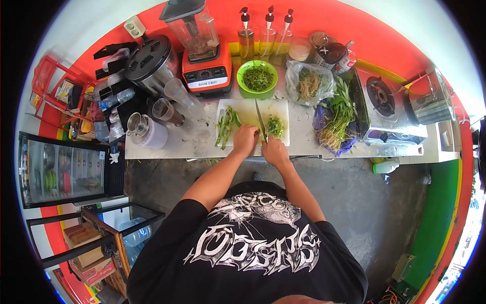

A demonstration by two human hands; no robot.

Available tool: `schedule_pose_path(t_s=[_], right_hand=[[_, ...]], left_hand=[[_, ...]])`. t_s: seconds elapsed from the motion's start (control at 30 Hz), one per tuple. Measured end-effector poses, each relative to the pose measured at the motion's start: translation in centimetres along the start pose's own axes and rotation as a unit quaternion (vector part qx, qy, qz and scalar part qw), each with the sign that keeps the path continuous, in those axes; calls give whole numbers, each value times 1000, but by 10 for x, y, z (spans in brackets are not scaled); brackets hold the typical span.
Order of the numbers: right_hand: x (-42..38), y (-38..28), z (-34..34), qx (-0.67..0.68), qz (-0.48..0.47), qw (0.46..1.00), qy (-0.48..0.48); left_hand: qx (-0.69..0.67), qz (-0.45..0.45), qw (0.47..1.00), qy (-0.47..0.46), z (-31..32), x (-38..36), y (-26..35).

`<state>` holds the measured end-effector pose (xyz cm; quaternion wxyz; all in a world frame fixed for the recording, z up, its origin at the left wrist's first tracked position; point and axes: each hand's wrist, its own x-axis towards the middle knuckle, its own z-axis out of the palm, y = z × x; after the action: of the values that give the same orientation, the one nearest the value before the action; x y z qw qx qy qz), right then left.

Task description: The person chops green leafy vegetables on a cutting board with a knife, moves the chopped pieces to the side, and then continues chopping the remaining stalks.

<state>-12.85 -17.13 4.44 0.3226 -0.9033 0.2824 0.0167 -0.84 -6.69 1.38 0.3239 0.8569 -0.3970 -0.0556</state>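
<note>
One knife (260,119) is gripped by the person's right hand (275,151) over the white board (245,107); its long axis runs forward, with the tip pointing away from the person and slightly left. The left hand (246,139) is curled just beside the knife, and I cannot tell whether it holds something. Behind the board, one green bowl (257,95) contains chopped greens (257,78). The board lies near the front edge of the desk (202,136); to its left, some desk surface gives room for moving.
</note>
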Motion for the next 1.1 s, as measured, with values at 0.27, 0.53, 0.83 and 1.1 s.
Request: schedule_pose_path(t_s=[0.27, 0.53, 0.83, 1.1], right_hand=[[-7, -2, 9, -66, 3, 997, -38], [-4, -15, 10, -105, 39, 991, -76], [-12, -21, 8, -109, 43, 990, -82], [-12, -20, 7, -134, 32, 987, -88]], left_hand=[[12, -11, 999, 34, 2, -4, 6], [-8, -68, 997, 45, 3, -3, 7], [4, -6, 996, 84, -2, -23, 12], [12, -34, 998, 49, 1, -11, 0]])
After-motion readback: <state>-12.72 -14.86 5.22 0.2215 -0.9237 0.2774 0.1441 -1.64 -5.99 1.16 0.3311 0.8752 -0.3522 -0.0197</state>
